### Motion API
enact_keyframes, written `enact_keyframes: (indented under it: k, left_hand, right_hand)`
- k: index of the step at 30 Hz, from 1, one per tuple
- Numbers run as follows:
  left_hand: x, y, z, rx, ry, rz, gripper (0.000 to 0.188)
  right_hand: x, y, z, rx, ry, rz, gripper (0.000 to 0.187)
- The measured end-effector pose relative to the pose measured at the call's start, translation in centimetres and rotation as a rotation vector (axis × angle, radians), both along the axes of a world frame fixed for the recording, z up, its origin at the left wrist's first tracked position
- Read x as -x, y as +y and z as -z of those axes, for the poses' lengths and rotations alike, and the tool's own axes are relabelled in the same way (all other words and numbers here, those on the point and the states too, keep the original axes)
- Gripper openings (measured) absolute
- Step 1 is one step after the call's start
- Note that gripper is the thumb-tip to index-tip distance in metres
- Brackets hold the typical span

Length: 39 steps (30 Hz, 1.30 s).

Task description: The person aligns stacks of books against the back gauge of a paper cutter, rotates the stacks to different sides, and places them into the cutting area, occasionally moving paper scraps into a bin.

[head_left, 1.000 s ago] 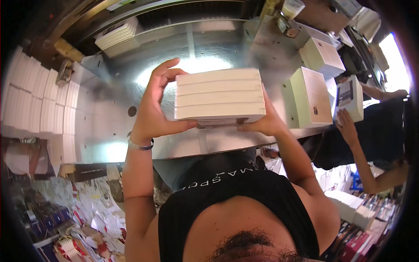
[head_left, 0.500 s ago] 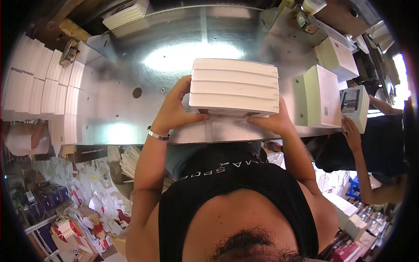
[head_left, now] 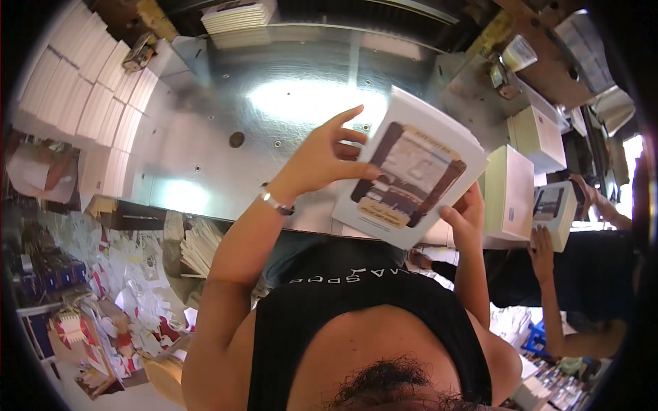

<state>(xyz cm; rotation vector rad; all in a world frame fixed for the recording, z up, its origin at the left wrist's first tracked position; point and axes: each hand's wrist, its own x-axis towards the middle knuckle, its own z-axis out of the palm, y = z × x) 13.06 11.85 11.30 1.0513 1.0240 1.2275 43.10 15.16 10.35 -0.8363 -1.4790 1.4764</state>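
Note:
A stack of paperback books (head_left: 418, 168) is tilted over the metal table's near edge, its top cover turned up. That cover is white with a dark-bordered picture in the middle. My right hand (head_left: 468, 216) grips the stack at its lower right side, thumb on the cover and fingers behind. At the left edge of the books is my left hand (head_left: 322, 154), its fingers apart and its thumb touching the cover. The metal bracelet on my left wrist shows clearly. How many books lie under the top one is hidden.
Tall rows of white book blocks (head_left: 75, 89) line the table's left side. More book stacks (head_left: 508, 192) stand at the right, where another person's hand (head_left: 541, 250) holds books. A small stack (head_left: 236, 17) lies at the far edge. Paper scraps (head_left: 130, 274) cover the floor at left.
The stack has turned from spines-side view to cover up and shifted right. My left hand has loosened from its side, fingers spreading; my right hand keeps its hold.

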Motion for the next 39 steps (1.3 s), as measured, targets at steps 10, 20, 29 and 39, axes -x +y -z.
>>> enact_keyframes:
  k: [10,20,29,39]
  left_hand:
    - [-4.9,9.3,7.0,-0.047,0.557,0.174,0.115]
    - [-1.7,10.4,6.5,-0.036,0.269,0.078,0.09]
    - [13.0,11.4,7.5,-0.204,-0.216,-1.09,0.046]
    - [14.4,12.6,7.6,-0.115,-0.341,-1.059,0.053]
  right_hand:
    - [-3.5,-4.0,4.4,0.524,-0.06,0.195,0.05]
    - [-0.1,-3.8,2.2,0.613,-0.067,0.351,0.064]
    - [16.9,10.6,3.5,0.366,-0.078,0.295,0.072]
    - [41.0,26.8,4.7,0.624,0.114,0.514,0.09]
